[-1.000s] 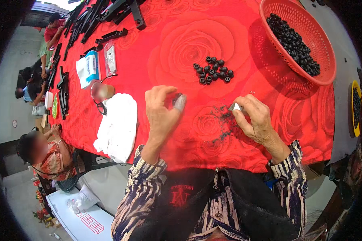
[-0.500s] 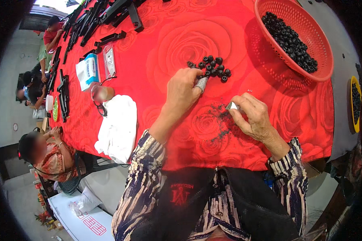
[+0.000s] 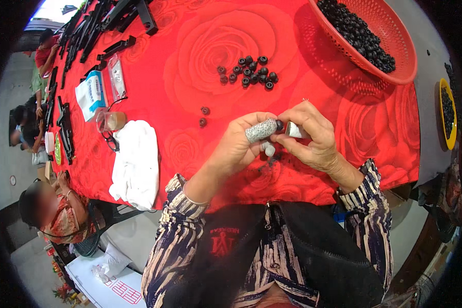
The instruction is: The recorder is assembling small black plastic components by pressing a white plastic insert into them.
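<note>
In front of me, above the red tablecloth (image 3: pixel 185 169), my hands meet. My left hand (image 3: pixel 236 138) pinches a small round black part (image 3: pixel 279 124), with grey speckled covers on its fingertips. Close against the same part, my right hand (image 3: pixel 313 136) is closed on a small whitish piece (image 3: pixel 293 130) whose kind I cannot make out. Beyond the hands lies a loose group of black round parts (image 3: pixel 254 79) with holes in them. Two more such parts (image 3: pixel 204 111) sit apart, nearer my left hand. Dark crumbs (image 3: pixel 272 160) are scattered on the cloth beneath my hands.
A red perforated basket (image 3: pixel 403 59) of black parts stands far right; beyond it is a yellow tray (image 3: pixel 449 141). At left lie a white cloth (image 3: pixel 136 169), a cup (image 3: pixel 113 121), glasses (image 3: pixel 111 141), a blue-white packet (image 3: pixel 92 95) and long black pieces (image 3: pixel 64 131). Several people sit along the left.
My left hand has come back from the group of parts with one black part, meeting my right hand. Two parts now lie apart from the group. The view has shifted slightly.
</note>
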Motion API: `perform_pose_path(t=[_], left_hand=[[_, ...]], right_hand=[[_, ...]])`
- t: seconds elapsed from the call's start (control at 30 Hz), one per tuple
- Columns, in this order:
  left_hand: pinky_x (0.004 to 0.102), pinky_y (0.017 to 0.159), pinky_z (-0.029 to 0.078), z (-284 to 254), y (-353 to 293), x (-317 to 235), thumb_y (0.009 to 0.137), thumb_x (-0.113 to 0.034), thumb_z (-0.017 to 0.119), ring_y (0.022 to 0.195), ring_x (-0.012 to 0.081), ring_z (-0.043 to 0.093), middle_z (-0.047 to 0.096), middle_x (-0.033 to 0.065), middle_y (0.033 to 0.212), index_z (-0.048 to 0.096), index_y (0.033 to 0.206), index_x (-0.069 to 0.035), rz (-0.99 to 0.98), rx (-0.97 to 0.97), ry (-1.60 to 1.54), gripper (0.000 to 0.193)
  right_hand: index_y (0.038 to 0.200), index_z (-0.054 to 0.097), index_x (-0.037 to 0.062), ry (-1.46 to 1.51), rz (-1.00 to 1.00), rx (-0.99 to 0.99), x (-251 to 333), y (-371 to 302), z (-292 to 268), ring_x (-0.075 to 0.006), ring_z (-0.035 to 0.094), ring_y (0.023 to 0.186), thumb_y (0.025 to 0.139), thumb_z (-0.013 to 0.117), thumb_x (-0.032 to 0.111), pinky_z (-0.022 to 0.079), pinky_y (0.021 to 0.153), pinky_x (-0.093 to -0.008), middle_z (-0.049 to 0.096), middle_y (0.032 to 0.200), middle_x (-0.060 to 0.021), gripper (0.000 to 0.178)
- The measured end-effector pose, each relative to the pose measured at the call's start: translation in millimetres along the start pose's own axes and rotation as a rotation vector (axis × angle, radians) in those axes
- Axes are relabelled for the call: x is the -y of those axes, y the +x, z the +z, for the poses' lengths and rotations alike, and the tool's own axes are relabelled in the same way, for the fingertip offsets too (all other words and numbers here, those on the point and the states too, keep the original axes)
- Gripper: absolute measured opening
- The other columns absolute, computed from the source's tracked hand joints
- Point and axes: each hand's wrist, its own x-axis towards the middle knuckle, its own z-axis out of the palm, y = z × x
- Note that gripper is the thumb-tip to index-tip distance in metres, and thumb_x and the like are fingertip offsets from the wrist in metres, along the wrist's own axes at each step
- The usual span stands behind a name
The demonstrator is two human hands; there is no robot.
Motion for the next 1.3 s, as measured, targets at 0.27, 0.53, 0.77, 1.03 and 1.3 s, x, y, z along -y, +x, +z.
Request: perform_pose_path(t=[0.27,0.53,0.77,1.03,1.3], left_hand=[[0.0235,0.052,0.049,-2.3,-5.7,-6.9,0.087,-0.013,0.061,0.064,0.012,0.061,0.062,0.0075,0.078,0.061,0.097,0.003,-0.235,0.153,0.047,0.019],[0.0219,0.052,0.048,-10.4,-8.6,-5.9,0.084,-0.011,0.064,0.061,0.0107,0.06,0.063,0.0066,0.074,0.063,0.096,0.004,-0.236,0.209,0.069,0.018],[0.0223,0.05,0.045,4.6,-12.8,13.6,0.082,-0.015,0.066,0.059,0.0115,0.057,0.064,0.008,0.074,0.063,0.098,0.001,-0.055,0.002,0.017,0.022],[0.0243,0.053,0.05,1.6,-14.2,5.8,0.086,-0.01,0.062,0.062,0.013,0.06,0.063,0.0085,0.077,0.063,0.099,0.003,-0.08,0.119,-0.002,0.019],[0.0247,0.054,0.05,-1.6,-10.8,11.6,0.086,-0.009,0.061,0.063,0.0129,0.06,0.063,0.0089,0.087,0.062,0.101,0.002,0.082,0.078,-0.103,0.019]], right_hand=[[0.092,0.062,0.0001,0.089,0.074,0.234,3.3,-1.9,-11.8,-0.0183,0.057,0.064,0.068,0.073,0.0,0.044,0.055,-0.0275,0.058,0.077,-0.0086,0.027],[0.092,0.064,-0.0003,0.192,0.027,0.276,3.1,-1.1,-10.6,-0.0185,0.057,0.061,0.068,0.075,0.004,0.043,0.051,-0.0276,0.059,0.075,-0.0095,0.027],[0.092,0.065,0.0,-0.121,-0.183,0.073,5.5,-3.5,-4.5,-0.0207,0.056,0.056,0.062,0.075,0.004,0.044,0.046,-0.0314,0.057,0.072,-0.0077,0.031],[0.084,0.064,0.001,-0.124,-0.263,0.027,9.7,-2.4,-5.0,-0.0188,0.052,0.048,0.062,0.076,0.004,0.039,0.043,-0.0301,0.053,0.062,-0.0054,0.026],[0.094,0.056,-0.001,0.071,0.007,0.146,16.2,6.0,-13.8,-0.0235,0.054,0.06,0.071,0.063,-0.002,0.042,0.051,-0.0325,0.053,0.073,-0.0097,0.024]])
